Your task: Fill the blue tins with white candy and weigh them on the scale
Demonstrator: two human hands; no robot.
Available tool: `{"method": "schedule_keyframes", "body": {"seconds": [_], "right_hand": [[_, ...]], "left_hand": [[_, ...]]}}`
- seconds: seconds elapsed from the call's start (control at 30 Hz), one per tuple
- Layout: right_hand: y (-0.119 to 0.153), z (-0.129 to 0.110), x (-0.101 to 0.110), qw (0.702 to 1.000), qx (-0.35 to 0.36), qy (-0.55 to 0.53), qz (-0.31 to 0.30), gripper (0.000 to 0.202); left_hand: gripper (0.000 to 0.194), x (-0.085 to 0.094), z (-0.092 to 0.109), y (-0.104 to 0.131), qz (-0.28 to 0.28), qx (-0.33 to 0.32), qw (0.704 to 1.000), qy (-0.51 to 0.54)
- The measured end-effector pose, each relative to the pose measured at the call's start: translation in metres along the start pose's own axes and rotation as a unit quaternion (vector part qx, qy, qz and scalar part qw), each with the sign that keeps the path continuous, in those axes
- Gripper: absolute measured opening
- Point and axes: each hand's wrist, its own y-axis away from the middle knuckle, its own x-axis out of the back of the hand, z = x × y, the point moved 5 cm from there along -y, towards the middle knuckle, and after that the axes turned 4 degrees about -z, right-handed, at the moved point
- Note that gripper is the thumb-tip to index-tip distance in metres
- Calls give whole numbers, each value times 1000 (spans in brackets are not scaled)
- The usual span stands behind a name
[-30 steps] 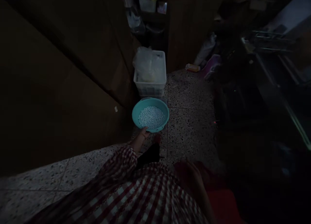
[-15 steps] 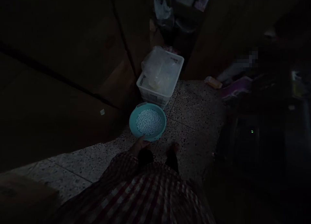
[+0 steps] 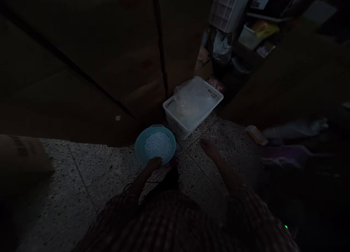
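One round turquoise plastic basin (image 3: 139, 146), white pellets (image 3: 158, 144) loaded, not set down; left hand (image 3: 154, 164) grips it, right hand (image 3: 209, 147) looks empty, open.

The view comes from a camera worn on the person's head, facing forward and steeply down. Closest to the lens, the checked shirt (image 3: 175, 223) fills the bottom centre of the frame. Farther off come the left hand (image 3: 154, 163) and turquoise basin (image 3: 140, 145), left of and below centre, and the right hand (image 3: 210, 148), right of centre. The white plastic crate (image 3: 183, 122) lies beyond, and the shelf bin (image 3: 248, 38) at upper right is farther still. Seams slant across the terrazzo floor (image 3: 71, 186).
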Motion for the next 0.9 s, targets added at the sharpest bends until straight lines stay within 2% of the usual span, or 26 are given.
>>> {"method": "schedule_keyframes", "body": {"seconds": [0.1, 0.17, 0.23, 0.4, 0.47, 0.53, 0.6, 0.67, 0.77, 0.83, 0.9], "right_hand": [[-67, -54, -6, 989, 102, 100, -34, 48], [-100, -83, -2, 959, 187, 213, -33, 59], [-130, -106, 10, 924, 246, 292, -14, 66], [-229, -151, 60, 921, 249, 296, 45, 83], [-275, -171, 68, 907, 270, 323, 28, 92], [-315, -185, 66, 877, 299, 375, -24, 88], [-343, -187, 61, 840, 324, 424, -95, 61], [-351, -174, 58, 803, 357, 443, -179, 34], [-327, -135, 69, 780, 363, 403, -312, 24], [-298, -106, 89, 782, 324, 380, -374, 19], [-270, -79, 117, 761, 296, 392, -424, 18]], "left_hand": [[28, -7, 32, -6, 50, -21, 998, 20], [28, -14, 56, -11, 74, -35, 997, 18], [25, -26, 83, -18, 78, -49, 996, -1], [22, -78, 158, -40, 51, -113, 992, -36], [20, -100, 186, -49, 56, -141, 988, -31], [21, -124, 211, -59, 63, -166, 983, -37], [26, -150, 235, -70, 75, -192, 977, -50], [33, -180, 261, -83, 100, -232, 965, -68], [40, -236, 304, -109, 114, -316, 934, -122], [42, -274, 330, -132, 85, -339, 915, -202], [46, -300, 344, -157, 68, -311, 882, -347]]}}
